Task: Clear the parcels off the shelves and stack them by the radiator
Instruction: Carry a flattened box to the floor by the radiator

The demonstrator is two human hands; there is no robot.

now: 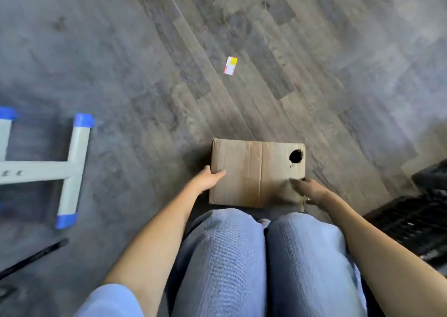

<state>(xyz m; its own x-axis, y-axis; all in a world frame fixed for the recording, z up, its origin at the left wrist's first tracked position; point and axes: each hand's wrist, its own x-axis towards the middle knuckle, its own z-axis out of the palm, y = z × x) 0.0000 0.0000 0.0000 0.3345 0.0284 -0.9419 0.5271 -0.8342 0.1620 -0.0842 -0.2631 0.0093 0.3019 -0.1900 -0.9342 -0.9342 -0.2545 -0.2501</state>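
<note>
Left hand [208, 179] gripping the cardboard parcel's [251, 174] left edge; right hand [308, 190] blurred, fingers loosely spread on its right corner.

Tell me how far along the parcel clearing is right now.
Done: nothing can be confirmed; no shelves, radiator or stack are in view. In hand: one box with a hole in its top, left hand gripping its left edge, right hand at its right corner, blurred. It sits low over the floor before the knees. Left: stacking it by the radiator.

A small white-and-yellow label [230, 65] lies on the grey plank floor [314, 74] — grey metal frame [70, 166] with blue caps at left
</note>
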